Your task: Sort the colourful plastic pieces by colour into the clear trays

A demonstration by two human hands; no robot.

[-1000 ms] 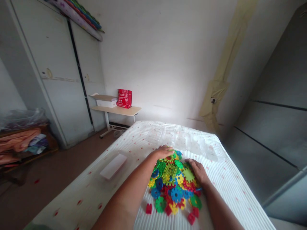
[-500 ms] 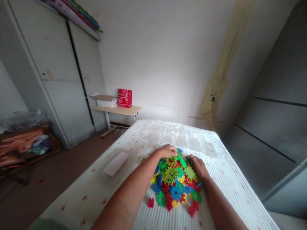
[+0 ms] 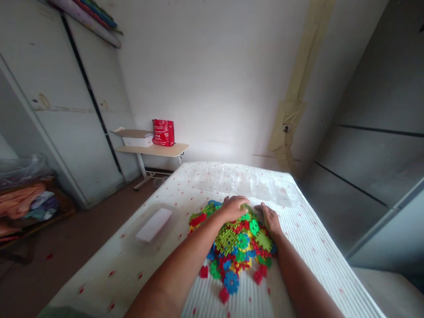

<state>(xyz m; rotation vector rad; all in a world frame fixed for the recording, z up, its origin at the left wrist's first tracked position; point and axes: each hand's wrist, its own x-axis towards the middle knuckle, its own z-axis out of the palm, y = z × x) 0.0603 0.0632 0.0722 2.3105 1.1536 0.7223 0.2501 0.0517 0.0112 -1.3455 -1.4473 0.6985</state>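
Observation:
A heap of plastic interlocking building pieces [image 3: 228, 241] in green, blue, red and yellow lies on the bed, many of them gear-shaped. My left hand [image 3: 236, 206] is over the far side of the heap, palm down, fingers bent and apart, touching the pieces; its fingertips are partly hidden. Against the heap's far right edge rests my right hand [image 3: 270, 218], fingers stretched out and holding nothing. Nearest me, a blue gear piece [image 3: 231, 282] and a red piece [image 3: 224, 295] have spread onto the sheet.
The bed has a white ribbed sheet [image 3: 192, 296] with red marks. On its left lies a clear plastic container [image 3: 132, 247] with a pale flat box [image 3: 154, 225]. Clear plastic packaging [image 3: 245, 185] stretches across the far end. Beyond stands a small table [image 3: 172, 150] with a red bag [image 3: 163, 132].
The view has turned slightly right. My left hand has opened somewhat over the heap. A blue gear piece and a red piece have slid toward me, and the front of the heap has spread.

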